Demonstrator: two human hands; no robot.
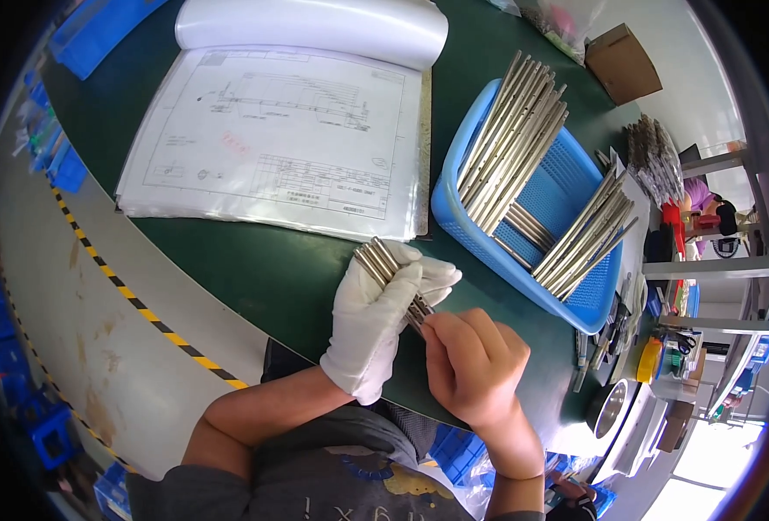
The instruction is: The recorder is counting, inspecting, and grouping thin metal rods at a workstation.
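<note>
A small bundle of metal rods [377, 260] lies in my white-gloved left hand [369, 314], its fingers and thumb wrapped round them. The rods slant from upper left to lower right, their far ends sticking out past the glove. My bare right hand [476, 360] pinches at the lower right end of the bundle, its fingers curled together. Its fingertips partly hide the rod ends there. Both hands are above the near edge of the green table, between an open binder of drawings [272, 148] and a blue plastic basket [456, 227].
The basket holds two leaning stacks of metal rods [510, 139] and a few lying on its floor. Behind it stand a cardboard box [623, 65] and bagged parts [653, 156]. Hand tools [606, 334] and a metal bowl [607, 409] are at the right.
</note>
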